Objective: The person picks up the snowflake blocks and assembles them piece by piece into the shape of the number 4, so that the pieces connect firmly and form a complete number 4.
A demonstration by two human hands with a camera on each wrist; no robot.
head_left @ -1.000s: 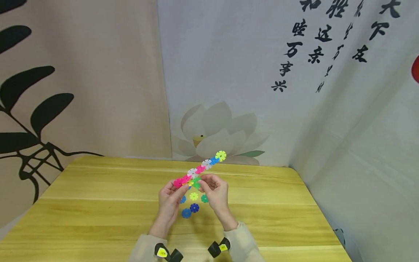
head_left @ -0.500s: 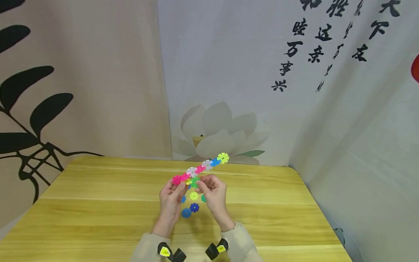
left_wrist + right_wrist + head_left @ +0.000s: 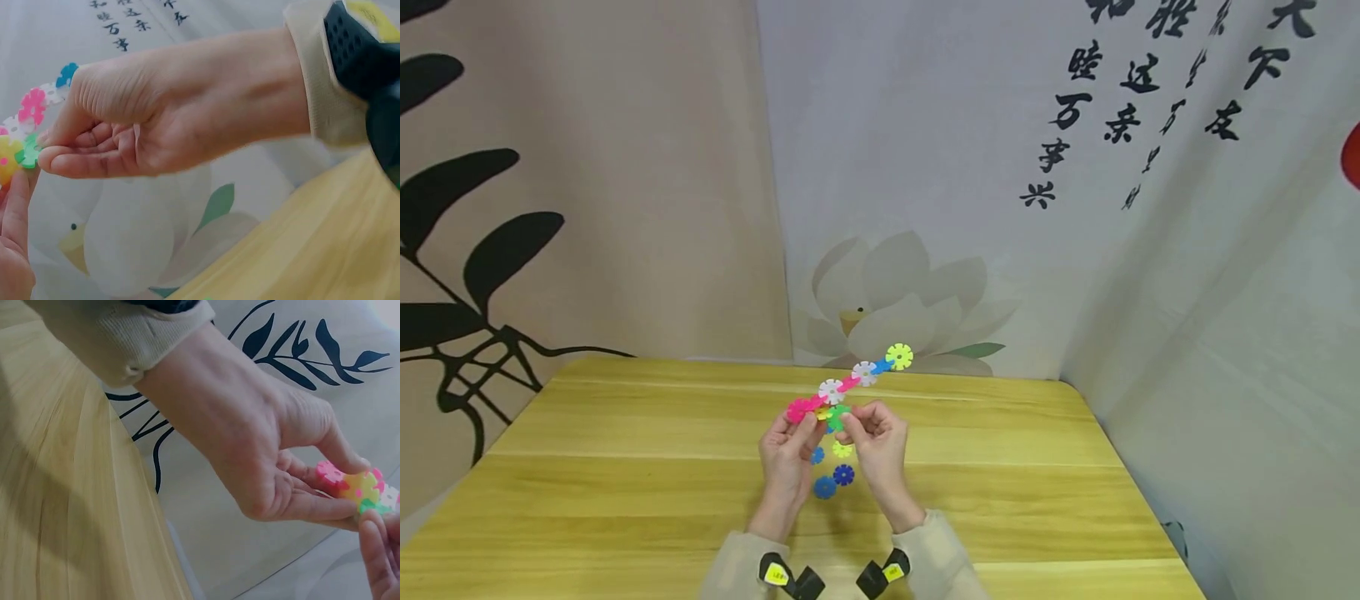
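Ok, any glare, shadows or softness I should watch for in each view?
Head: fairly even light, a soft shadow on the table below the hands; left wrist: dim and flat, the linked flower pieces slightly soft and cut off by the left edge; right wrist: white glare in the top-right corner, a dark shadow across the table at left.

The person's bare left hand (image 3: 787, 461) and bare right hand (image 3: 881, 447) are facing each other close together, thumbs and fingers pinching, while both forearms, in cream fabric sleeves (image 3: 942, 557), are pointing forward.
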